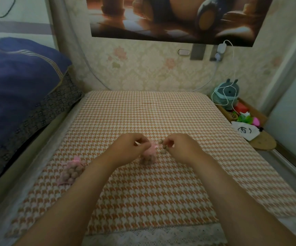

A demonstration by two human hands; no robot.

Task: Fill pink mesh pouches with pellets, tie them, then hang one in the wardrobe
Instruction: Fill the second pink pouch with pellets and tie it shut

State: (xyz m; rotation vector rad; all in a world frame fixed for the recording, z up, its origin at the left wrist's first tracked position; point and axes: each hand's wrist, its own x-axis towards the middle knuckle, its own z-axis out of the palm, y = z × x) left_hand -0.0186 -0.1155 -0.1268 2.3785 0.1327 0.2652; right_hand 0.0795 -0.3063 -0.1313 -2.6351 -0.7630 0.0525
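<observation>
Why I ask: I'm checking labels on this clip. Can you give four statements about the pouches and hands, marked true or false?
1. A filled pouch lies on the cloth, left of the left hand. True.
2. The left hand pinches the second pouch. True.
3. The pellets sit in a bowl. False: they lie loose on the cloth.
4. The right hand lies flat. False: its fingers curl, pinching pellets.
</observation>
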